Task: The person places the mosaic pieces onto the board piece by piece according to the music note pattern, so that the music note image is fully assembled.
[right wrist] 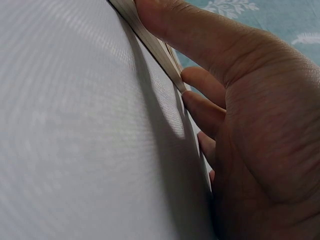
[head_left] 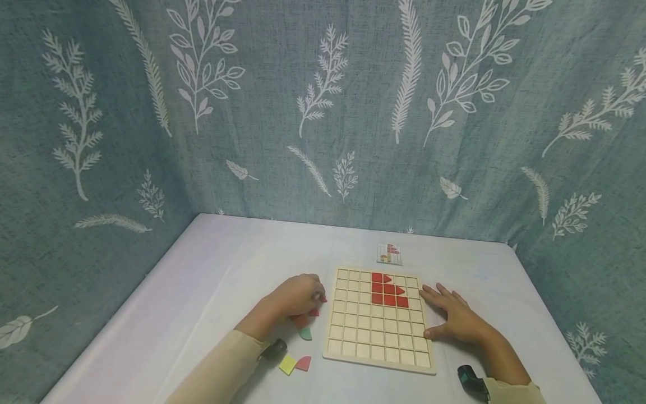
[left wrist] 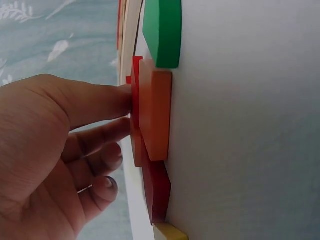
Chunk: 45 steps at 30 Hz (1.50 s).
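Observation:
My left hand (head_left: 299, 294) is over a small group of coloured pieces left of the wooden grid board (head_left: 349, 334). In the left wrist view, its thumb touches a red piece (left wrist: 135, 90), with the index fingertip close by; the other fingers are loosely bent. An orange piece (left wrist: 155, 110), a dark red piece (left wrist: 156, 185) and a green piece (left wrist: 167, 32) lie beside it. My right hand (head_left: 456, 317) rests along the board's right edge, fingers spread, thumb and fingertips touching the rim. Red squares (head_left: 390, 300) and red pointed pieces (head_left: 387, 279) fill several upper cells of the board.
A small pattern card (head_left: 389, 254) lies behind the board. Nearer me are a yellow square (head_left: 287, 365) and a pink quarter-round piece (head_left: 303, 363). The white table (head_left: 242, 241) meets a leaf-patterned curtain (head_left: 282, 134) at the back and sides.

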Tool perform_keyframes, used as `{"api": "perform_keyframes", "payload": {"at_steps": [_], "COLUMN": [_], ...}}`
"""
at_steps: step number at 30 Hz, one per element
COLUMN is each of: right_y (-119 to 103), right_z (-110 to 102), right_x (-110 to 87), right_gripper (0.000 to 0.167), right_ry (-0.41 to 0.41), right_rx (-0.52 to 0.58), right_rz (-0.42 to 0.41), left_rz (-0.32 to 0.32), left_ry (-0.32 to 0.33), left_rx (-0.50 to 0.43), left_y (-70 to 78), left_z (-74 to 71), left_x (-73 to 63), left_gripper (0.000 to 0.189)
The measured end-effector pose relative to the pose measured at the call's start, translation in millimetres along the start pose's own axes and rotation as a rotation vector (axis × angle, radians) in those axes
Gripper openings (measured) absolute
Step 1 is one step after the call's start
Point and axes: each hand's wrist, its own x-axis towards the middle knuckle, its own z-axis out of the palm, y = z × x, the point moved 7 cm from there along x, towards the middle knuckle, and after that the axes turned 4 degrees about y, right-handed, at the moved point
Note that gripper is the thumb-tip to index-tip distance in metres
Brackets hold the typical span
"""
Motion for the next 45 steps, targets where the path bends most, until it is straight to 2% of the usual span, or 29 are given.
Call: {"api": "perform_keyframes", "payload": {"at_steps": [10,22,25,29,33,35,41,45], "right_y": [-2.2,-1.7,0.7,-0.4,-3.4,-2.4,1.2,3.4], "right_z": [0.2,0.1,1.3,-0.7,-4.6,-4.8,-2.0,-0.1], "right_x": [-2.0,-1.7,-0.8,-1.0,-2.1,-2.0,-0.2,1.1], "right_gripper": [0.109,0.109,0.109,0.109,0.109,0.109,0.108,0.109], "right_ry": [-0.002,-0.006,-0.007,-0.004,0.000,-0.001,-0.006,-0.007], "right_rx": [0.009,0.006,0.005,0.002,0.000,-0.004,-0.014,-0.009], "right_rz": [-0.004,-0.002,0.001,-0.001,-0.008,-0.008,-0.007,0.006], "left_rz": [-0.098,-0.086,-0.133,-0.148,-0.082,-0.028,0.197,0.278], "left_ry": [-0.035,-0.047,-0.054,-0.040,-0.001,0.016,0.068,0.084], "left_rx": [0.012,0.055,0.050,0.052,0.058,0.064,0.086,0.084], "left_y": [-0.9,1.7,-0.3,-2.2,1.9,6.8,30.7,46.8], "left_z": [4.1,1.4,-1.8,-8.7,-14.0,-15.0,-15.7,-13.2], "left_x": [5.6,17.2,17.5,19.6,23.6,25.4,32.2,38.6], "left_gripper": [0.015,0.020,0.020,0.020,0.015,0.010,0.004,0.005]}}
